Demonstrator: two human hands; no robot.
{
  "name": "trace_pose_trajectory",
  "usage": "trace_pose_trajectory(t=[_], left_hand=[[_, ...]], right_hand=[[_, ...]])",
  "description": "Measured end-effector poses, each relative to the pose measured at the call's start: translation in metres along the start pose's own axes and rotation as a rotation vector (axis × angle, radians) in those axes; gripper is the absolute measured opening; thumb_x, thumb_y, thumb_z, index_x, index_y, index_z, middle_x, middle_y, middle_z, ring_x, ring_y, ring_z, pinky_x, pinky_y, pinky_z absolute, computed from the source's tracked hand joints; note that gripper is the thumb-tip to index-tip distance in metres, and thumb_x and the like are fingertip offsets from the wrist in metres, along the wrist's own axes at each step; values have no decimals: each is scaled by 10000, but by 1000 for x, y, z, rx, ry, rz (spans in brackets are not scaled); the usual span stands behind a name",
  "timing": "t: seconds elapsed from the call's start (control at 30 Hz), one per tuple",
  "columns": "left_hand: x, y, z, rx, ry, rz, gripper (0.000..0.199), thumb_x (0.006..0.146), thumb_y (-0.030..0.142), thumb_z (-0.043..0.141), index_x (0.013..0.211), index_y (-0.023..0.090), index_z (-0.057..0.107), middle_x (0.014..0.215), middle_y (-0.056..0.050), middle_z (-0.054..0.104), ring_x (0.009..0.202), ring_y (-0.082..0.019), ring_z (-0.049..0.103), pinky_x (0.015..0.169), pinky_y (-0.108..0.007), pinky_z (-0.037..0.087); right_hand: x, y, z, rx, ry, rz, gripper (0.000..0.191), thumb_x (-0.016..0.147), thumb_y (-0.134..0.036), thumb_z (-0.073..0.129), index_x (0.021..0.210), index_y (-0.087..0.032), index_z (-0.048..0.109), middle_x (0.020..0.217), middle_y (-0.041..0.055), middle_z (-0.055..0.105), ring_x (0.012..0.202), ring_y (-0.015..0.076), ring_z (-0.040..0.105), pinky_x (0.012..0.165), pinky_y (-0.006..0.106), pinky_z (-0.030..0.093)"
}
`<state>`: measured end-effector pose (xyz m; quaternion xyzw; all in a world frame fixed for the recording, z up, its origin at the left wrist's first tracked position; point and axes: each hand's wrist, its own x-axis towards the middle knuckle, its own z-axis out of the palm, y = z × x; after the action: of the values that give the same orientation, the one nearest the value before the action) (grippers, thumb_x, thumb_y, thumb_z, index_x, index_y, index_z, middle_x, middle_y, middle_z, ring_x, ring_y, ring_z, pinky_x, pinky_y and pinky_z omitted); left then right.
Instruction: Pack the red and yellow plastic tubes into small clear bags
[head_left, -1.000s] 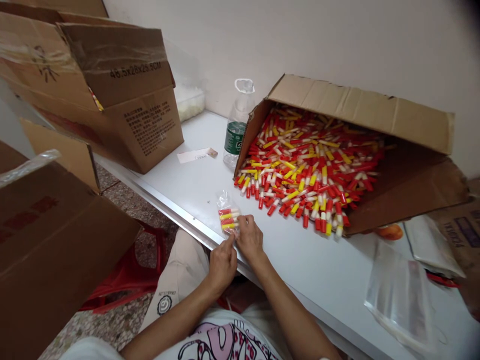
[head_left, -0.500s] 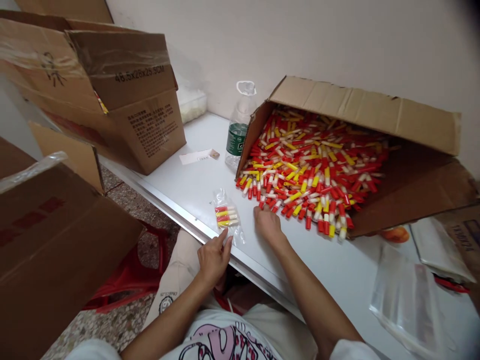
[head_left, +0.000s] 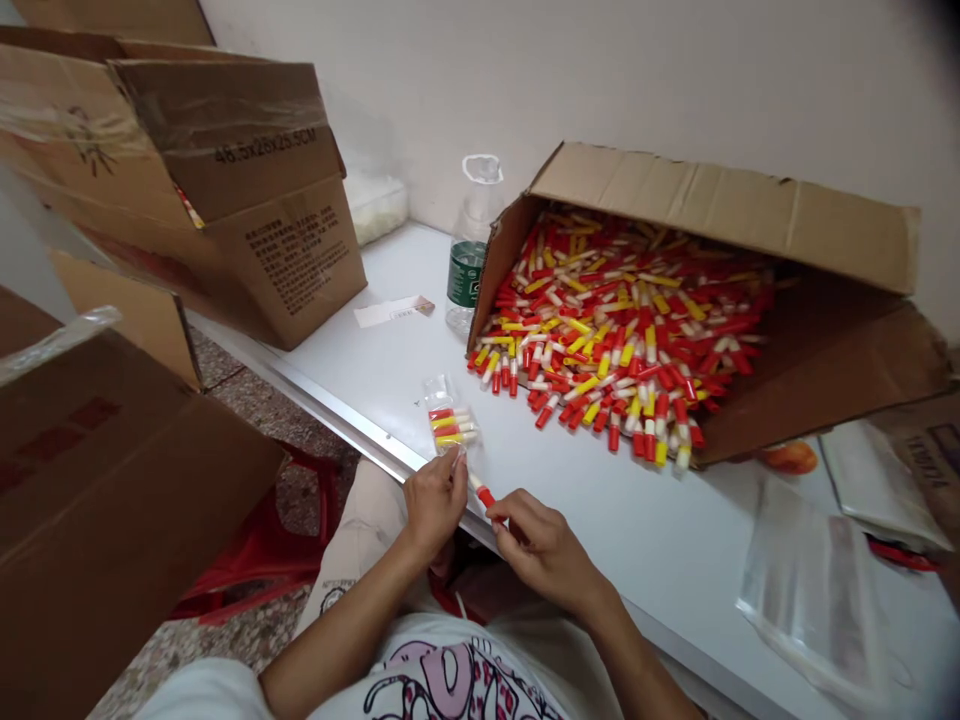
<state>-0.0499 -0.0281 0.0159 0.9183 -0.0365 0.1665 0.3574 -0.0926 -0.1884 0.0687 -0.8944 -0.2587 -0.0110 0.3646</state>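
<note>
In the head view my left hand point(head_left: 435, 500) pinches the near edge of a small clear plastic bag point(head_left: 438, 390) at the table's front edge. Several red, yellow and white tubes point(head_left: 454, 428) lie side by side in the bag. Between thumb and fingers, my right hand point(head_left: 546, 545) holds one red-and-white tube point(head_left: 486, 496). Its white end points at the bag's near end, close to my left fingertips; whether it touches the bag I cannot tell. Beyond my hands, a heap of loose tubes point(head_left: 600, 340) spills from a cardboard box point(head_left: 720, 225) lying on its side.
Behind the bag stand a clear bottle point(head_left: 466, 275) with a green label and a paper strip point(head_left: 394, 311). A tall carton point(head_left: 300, 240) is at the left, another carton point(head_left: 112, 500) nearer me. Clear plastic bags point(head_left: 806, 590) lie at the right, by a red stool point(head_left: 255, 560) far left below.
My right hand has come back from the heap toward me with one red-and-white tube in it. My left hand now pinches the bag's near end, having moved slightly up.
</note>
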Motion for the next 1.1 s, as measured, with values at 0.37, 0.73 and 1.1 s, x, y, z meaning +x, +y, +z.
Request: trace_pose_trajectory(t=[0.37, 0.73, 1.1], left_hand=[[-17, 5, 7, -65, -126, 83, 338, 887, 232, 420, 1152, 134, 607, 883, -104, 698, 780, -196, 661, 705, -300, 510], [-24, 5, 2, 133, -333, 112, 445, 878, 154, 334, 1287, 41, 469, 886, -145, 658, 826, -261, 627, 737, -416, 514], [-23, -12, 4, -166, -141, 91, 337, 911, 239, 383, 1182, 152, 563, 977, -96, 690, 852, -188, 658, 763, -307, 518]], right_hand=[[5, 18, 47, -296, 200, 119, 395, 923, -172, 344, 1315, -142, 385, 1036, 120, 618, 911, 200, 625, 753, 325, 542], [22, 25, 48, -378, 109, 150, 298, 893, -118, 356, 1100, -135, 569, 885, 93, 630, 760, 181, 622, 672, 290, 526], [30, 23, 42, -408, 40, 80, 203, 931, -186, 370, 921, -179, 573, 814, 43, 624, 688, 140, 598, 615, 234, 441]])
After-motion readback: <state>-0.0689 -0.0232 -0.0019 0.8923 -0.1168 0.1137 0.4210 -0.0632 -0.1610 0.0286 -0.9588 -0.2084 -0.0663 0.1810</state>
